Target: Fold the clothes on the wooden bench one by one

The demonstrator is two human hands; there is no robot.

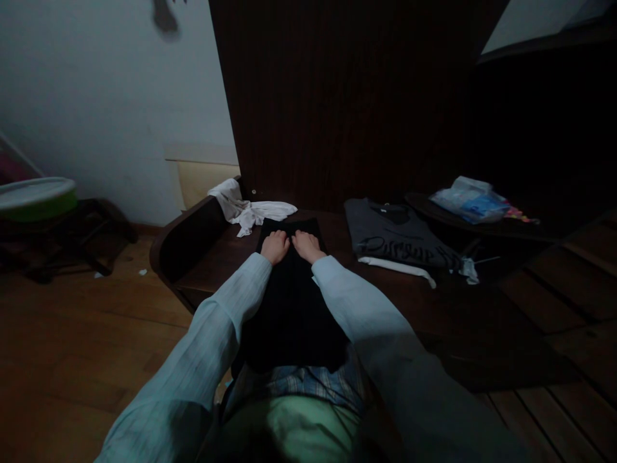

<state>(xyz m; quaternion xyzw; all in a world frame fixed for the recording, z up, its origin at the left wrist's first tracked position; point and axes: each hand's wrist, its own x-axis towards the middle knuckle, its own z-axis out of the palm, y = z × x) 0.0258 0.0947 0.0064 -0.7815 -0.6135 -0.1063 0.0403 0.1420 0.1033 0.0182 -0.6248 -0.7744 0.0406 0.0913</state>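
A black garment (292, 302) lies stretched out on the dark wooden bench (202, 267) in front of me. My left hand (275, 247) and my right hand (307, 245) rest side by side on its far end, fingers lying flat and pressing the cloth. Both arms are in pale long sleeves.
A crumpled white cloth (248, 211) lies at the bench's far left corner. A folded grey printed T-shirt (395, 241) lies to the right, with a plastic packet (470, 199) on a dark round tray beyond it. A green-and-white basin (36, 198) stands at far left on a low stand.
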